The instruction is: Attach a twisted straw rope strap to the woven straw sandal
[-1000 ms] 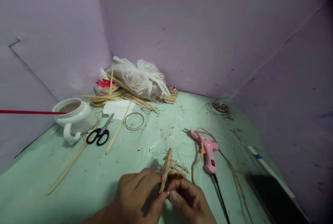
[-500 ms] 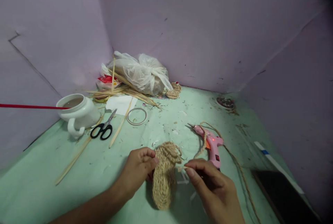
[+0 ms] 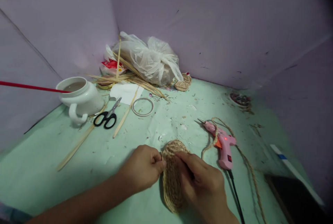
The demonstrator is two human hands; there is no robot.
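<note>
Woven jute sole [image 3: 171,179] lies flat on the green table [image 3: 52,168], near centre. Left hand [image 3: 143,172], fingers curled shut, pinches its left edge; right hand [image 3: 205,186] lies over its right side, fingers half-extended on the weave, and I cannot tell whether it grips. Just right: pink glue gun [image 3: 223,144] and loose jute cord [image 3: 249,172]; far left: scissors [image 3: 106,117] and white cup [image 3: 80,97].

Dim, flat indoor light from above, lilac cast. Soft shadow on the counter [image 3: 47,168] under the left hand [image 3: 142,170] and beside the woven sole [image 3: 171,179]; both are sharp. Mild glare on the plastic bag [image 3: 151,59]. Top-right corner vignettes to black. Wide-angle lens bends wall seams; right edge soft, noisy.
</note>
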